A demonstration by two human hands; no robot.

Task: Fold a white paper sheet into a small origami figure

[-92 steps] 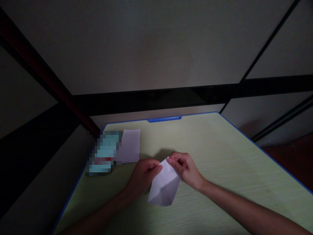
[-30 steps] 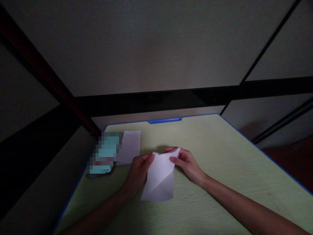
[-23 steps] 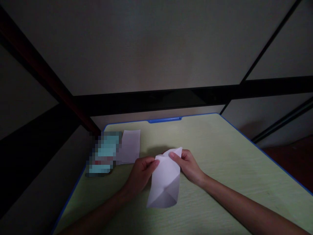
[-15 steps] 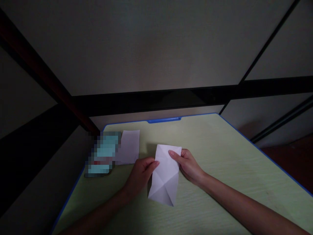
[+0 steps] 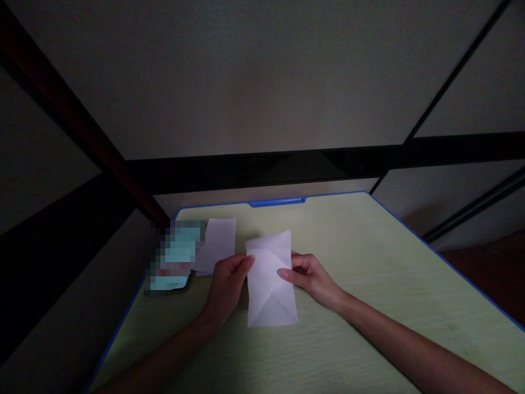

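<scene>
The creased paper lies between the fingers of both hands.

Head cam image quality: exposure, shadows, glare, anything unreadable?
Head view: dim overall, wall darkest toward the corners; soft shadow on the table by the held sheet; no strong glare, creases readable; phone mostly pixelated, screen unreadable; right hand reasonably sharp.
</scene>
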